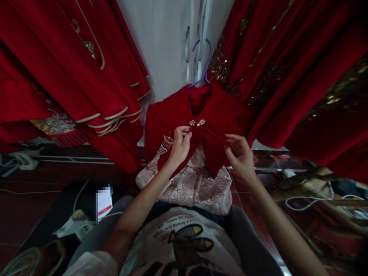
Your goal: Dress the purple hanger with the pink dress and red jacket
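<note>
A red cape [169, 103] with a pointed collar hangs in front of me on a purple hanger [208, 57]. Two pearl flower ornaments [197, 123] join its front at the neck. Just below the left ornament, my left hand [180, 145] is closed, its fingertips pinching the front of the cape. My right hand [240, 156] pinches the cape's right side between thumb and fingers, drawing a fold across from the ornaments. A beaded tassel [166, 145] dangles left of my left hand. Under the cape, pale brocade fabric [201, 188] with a metallic sheen spreads over my lap.
Red garments with pale edging [115, 76] hang at the left, and red garments with gold sequins [276, 88] at the right. White furniture [161, 46] stands behind the cape. A lit phone [104, 203] and cables lie at lower left; cluttered items [322, 191] occupy the lower right.
</note>
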Motion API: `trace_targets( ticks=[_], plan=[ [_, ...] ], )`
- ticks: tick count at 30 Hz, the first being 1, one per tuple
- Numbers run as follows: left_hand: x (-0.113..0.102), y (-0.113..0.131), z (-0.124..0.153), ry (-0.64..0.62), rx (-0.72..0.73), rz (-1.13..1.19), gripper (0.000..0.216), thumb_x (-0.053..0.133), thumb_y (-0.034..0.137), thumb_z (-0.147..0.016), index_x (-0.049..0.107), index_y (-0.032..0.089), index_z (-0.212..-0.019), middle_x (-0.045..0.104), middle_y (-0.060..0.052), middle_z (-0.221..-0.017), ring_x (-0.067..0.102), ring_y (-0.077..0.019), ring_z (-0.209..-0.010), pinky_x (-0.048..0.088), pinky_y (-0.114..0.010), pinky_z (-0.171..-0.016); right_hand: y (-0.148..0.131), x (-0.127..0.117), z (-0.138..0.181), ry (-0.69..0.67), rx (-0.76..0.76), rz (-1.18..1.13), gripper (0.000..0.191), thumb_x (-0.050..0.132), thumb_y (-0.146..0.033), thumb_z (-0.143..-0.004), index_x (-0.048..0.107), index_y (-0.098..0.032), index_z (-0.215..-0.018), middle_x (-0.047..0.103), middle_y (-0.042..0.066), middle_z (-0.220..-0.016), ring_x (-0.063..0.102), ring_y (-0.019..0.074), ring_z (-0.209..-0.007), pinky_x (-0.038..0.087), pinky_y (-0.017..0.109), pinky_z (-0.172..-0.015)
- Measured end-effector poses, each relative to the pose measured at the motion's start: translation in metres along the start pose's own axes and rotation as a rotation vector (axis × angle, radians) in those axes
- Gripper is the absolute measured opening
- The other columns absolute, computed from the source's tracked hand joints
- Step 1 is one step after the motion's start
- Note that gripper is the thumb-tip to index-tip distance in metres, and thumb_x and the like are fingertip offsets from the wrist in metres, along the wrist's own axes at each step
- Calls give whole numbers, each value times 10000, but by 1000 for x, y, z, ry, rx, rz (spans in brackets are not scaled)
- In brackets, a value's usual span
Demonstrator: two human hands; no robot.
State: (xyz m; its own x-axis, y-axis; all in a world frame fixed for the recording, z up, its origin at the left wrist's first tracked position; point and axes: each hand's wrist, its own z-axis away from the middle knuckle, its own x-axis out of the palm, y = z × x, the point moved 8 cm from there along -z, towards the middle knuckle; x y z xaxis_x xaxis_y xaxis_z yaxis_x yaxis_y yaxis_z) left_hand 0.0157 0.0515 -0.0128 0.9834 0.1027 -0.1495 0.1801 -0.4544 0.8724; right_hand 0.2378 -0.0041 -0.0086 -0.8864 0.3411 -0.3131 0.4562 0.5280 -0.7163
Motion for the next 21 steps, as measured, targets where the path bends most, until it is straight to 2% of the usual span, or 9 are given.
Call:
trace_targets(
  ticks=[4,6,8,10,12,14,17,21],
  plan=[
    [41,19,16,-382,42,73,312,346,294,-990,642,222,-1060,588,-63,-1311,493,-190,-1298,379,-394,-1121,-29,-5,-1,-74,13,-99,433,595,-220,-874,547,-264,-1303,624,37,-983,624,150,-876,539,304,-829],
    [42,26,21,-414,44,86,343,333,314,-1001,659,225,-1062,598,-58,-1318,515,-186,-1282,415,-382,-1093,-41,2,-1,-140,9,-115,477,583,-205,-873,524,-288,-1340,627,45,-1007,629,164,-897,543,316,-834],
    [27,24,21,-330,33,78,346,334,321,-1004,662,222,-1059,654,-66,-1208,602,-174,-1133,503,-343,-958,-50,14,1,-229,-20,-101,490,558,-174,-865,534,-306,-1336,631,52,-1060,629,183,-934,544,340,-844],
    [-2,18,18,-131,59,-37,261,417,298,-977,661,213,-1015,674,-61,-1065,630,-156,-947,523,-299,-825,-57,31,4,-342,-75,-63,456,522,-131,-849,597,-307,-1264,632,49,-1085,622,196,-968,532,371,-872],
    [-37,8,17,112,97,-239,123,556,223,-892,635,198,-983,644,-50,-992,594,-143,-841,503,-282,-775,-59,49,8,-427,-121,-32,424,499,-99,-828,644,-288,-1178,632,46,-1068,615,200,-979,518,387,-889],
    [-62,-6,17,262,101,-399,209,647,158,-792,588,181,-991,611,-50,-996,564,-140,-822,490,-283,-766,-54,67,10,-459,-120,-39,407,507,-89,-810,646,-264,-1150,623,50,-1048,615,194,-964,518,375,-876],
    [-74,-32,13,253,51,-417,278,674,177,-775,527,173,-1011,608,-48,-976,576,-137,-821,493,-280,-756,-42,93,8,-459,-71,-125,374,556,-118,-809,619,-235,-1159,603,56,-1043,621,173,-918,538,333,-825],
    [-76,-48,10,237,12,-232,200,619,218,-839,500,183,-996,619,-21,-870,619,-116,-784,509,-253,-742,-29,120,-4,-404,-8,-263,211,566,-238,-896,635,-212,-1094,619,58,-1034,638,149,-894,549,310,-832]
  ],
)
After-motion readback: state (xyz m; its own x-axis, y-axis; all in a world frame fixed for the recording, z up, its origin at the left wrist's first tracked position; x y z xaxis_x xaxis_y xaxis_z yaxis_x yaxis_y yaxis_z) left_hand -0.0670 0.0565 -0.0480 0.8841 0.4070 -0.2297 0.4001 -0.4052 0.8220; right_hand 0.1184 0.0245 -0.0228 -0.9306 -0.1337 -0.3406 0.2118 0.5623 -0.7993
